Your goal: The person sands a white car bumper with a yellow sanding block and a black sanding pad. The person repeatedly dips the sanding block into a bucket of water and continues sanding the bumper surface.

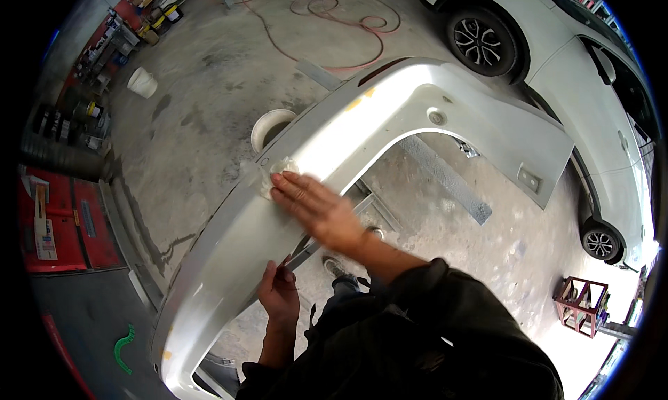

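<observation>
A long pearl-white bumper (229, 226) curves diagonally across the middle, with yellow marks on its face. My right hand (320, 219) lies on it with fingers stretched flat over a pale, smeared patch (266, 187); motion blurs the fingertips, and whatever may be under them is unclear. Below, beside the bumper's inner edge, my left hand (278, 292) has its fingers curled, and what they hold, if anything, is too hidden to name. A metal stand (376, 208) shows under the bumper.
A white car (557, 87) stands at the right. A white bucket (268, 125) sits behind the bumper, another (142, 83) farther left. A red hose (376, 45) lies on the floor. A red cabinet (52, 219) is at left, a small red frame stand (581, 306) at lower right.
</observation>
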{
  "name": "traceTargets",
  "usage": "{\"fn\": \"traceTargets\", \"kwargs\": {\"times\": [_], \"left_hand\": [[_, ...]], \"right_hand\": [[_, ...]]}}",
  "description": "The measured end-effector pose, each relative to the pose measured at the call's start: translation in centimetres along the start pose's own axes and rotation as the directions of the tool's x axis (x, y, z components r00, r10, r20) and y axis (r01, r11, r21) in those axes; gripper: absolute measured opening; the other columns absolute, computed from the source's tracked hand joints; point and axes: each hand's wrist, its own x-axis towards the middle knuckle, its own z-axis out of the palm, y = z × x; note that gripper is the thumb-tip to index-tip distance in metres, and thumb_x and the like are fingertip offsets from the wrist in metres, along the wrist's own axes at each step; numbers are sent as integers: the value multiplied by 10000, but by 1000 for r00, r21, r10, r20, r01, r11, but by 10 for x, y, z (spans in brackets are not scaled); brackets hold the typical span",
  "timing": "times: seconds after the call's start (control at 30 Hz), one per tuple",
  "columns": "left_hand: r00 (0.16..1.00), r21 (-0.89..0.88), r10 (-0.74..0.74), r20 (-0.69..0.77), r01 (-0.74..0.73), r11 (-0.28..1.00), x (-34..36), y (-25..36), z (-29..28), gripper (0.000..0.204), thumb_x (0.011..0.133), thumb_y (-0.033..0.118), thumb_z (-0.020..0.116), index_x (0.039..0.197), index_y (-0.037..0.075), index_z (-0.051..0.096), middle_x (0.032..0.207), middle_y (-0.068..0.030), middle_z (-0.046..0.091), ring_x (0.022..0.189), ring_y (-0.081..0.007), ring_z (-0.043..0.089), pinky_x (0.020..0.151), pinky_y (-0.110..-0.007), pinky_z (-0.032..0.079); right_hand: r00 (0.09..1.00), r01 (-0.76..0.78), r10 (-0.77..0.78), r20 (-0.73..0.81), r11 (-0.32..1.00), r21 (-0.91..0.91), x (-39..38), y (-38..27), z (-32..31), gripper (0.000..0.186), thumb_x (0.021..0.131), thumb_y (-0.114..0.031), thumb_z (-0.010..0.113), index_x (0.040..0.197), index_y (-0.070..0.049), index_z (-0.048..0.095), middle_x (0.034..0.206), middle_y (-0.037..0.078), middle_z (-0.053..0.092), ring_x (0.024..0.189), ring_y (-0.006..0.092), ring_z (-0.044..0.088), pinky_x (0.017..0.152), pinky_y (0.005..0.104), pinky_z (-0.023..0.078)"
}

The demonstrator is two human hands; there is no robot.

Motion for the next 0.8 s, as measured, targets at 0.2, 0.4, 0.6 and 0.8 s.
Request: {"fn": "traceTargets", "kwargs": {"times": [0.2, 0.4, 0.6, 0.8], "left_hand": [[1000, 10, 25, 8, -26, 1000, -3, 0, 10, 281, 1053, 237, 578, 1131, -4, 699, 1062, -152, 759, 696, -126, 588, 637, -273, 468], [999, 30, 40, 25, -41, 999, -3, 0, 7, 263, 1051, 220, 578, 1183, 21, 689, 1088, -162, 761, 699, -124, 597, 633, -266, 472], [997, 24, 62, 51, -63, 998, -2, 0, 11, 261, 1048, 190, 576, 1219, 17, 670, 1103, -174, 761, 695, -130, 608, 633, -261, 485], [996, 11, 61, 64, -62, 998, -3, 1, 10, 262, 1043, 170, 576, 1244, 24, 659, 1098, -182, 758, 708, -130, 619, 646, -251, 503]], "right_hand": [[910, -413, 410, -63, 880, -234, 0, 103, -61, 66, 817, -139, 697, 800, -76, 710, 866, 58, 724, 823, 289, 705, 689, 396, 587], [773, -602, 614, 158, 789, -124, 15, 103, -72, 177, 861, -232, 747, 806, -65, 770, 859, 90, 753, 744, 309, 730, 715, 401, 583], [822, -570, 570, -15, 820, -47, 33, 104, -59, 152, 831, -200, 796, 860, -50, 800, 842, 106, 759, 719, 282, 731, 674, 373, 575], [790, -613, 612, -33, 789, -46, 31, 112, -59, 180, 830, -212, 807, 865, -35, 804, 825, 132, 764, 680, 284, 732, 671, 363, 579]]}}
